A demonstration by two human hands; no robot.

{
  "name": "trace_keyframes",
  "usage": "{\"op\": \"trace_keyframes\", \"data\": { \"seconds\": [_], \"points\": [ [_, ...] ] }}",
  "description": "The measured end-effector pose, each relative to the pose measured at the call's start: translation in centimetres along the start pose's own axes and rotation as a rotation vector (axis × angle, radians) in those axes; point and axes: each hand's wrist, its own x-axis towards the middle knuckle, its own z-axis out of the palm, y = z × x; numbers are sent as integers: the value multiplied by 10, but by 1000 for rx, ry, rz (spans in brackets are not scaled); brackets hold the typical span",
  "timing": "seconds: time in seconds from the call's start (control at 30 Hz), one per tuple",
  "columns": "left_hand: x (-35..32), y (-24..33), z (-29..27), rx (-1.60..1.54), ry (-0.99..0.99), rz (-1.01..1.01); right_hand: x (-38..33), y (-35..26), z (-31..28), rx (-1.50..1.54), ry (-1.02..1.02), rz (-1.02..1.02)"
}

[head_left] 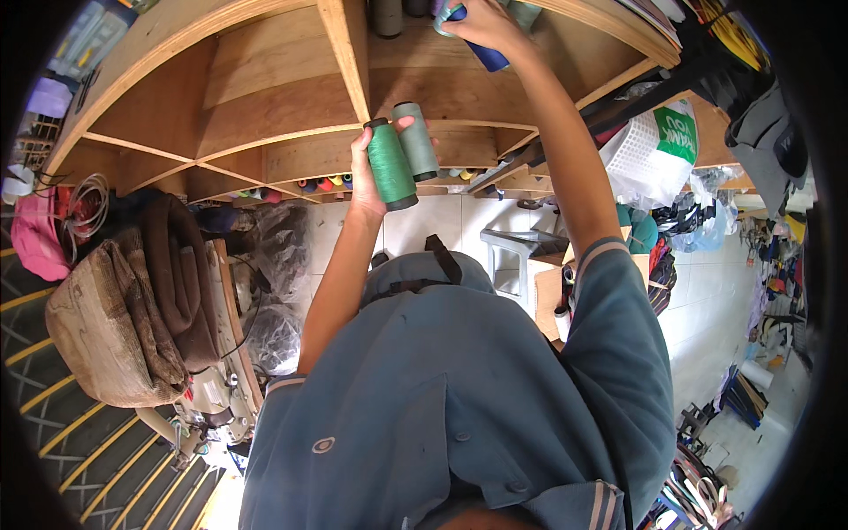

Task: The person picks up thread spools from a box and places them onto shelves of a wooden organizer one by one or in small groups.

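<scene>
Two thread spools are in my left hand (pixel 360 163): a bright green spool (pixel 389 165) and a grey-green spool (pixel 416 143), side by side with black ends. Fingers show around and between them, in front of the wooden shelf. Up in a shelf compartment, my right hand (pixel 488 25) is closed around a tilted dark blue thread spool (pixel 491 57), whose lower part sticks out below the hand. A light teal spool (pixel 448 19) shows right at those fingertips; whether it is also gripped I cannot tell. A pale spool (pixel 526 13) stands behind the hand.
A grey spool (pixel 387 18) stands in the wooden shelf (pixel 291 75). Several coloured spools (pixel 327 184) sit lower down. At left lies folded brown fabric (pixel 132 309) by a machine. A white plastic bag (pixel 649 146) hangs right; a grey stool (pixel 512 256) stands below.
</scene>
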Motion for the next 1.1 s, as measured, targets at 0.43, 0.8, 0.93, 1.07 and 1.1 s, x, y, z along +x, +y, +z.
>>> {"op": "trace_keyframes", "data": {
  "seconds": [0.43,0.8,0.93,1.07,1.1],
  "points": [
    [1,-5,-4,21,1,2,-2,-57,29,-80,-233,-27],
    [-1,-5,-5,24,30,17,-11,-51,41,-65,-86,-174],
    [0,-6,-7,23,11,29,-10,-47,28,27,24,-196],
    [0,-7,-2,20,19,19,-12,-13,36,183,166,-112],
    [0,-7,-1,18,17,14,-14,-1,41,163,179,-104]
  ]
}}
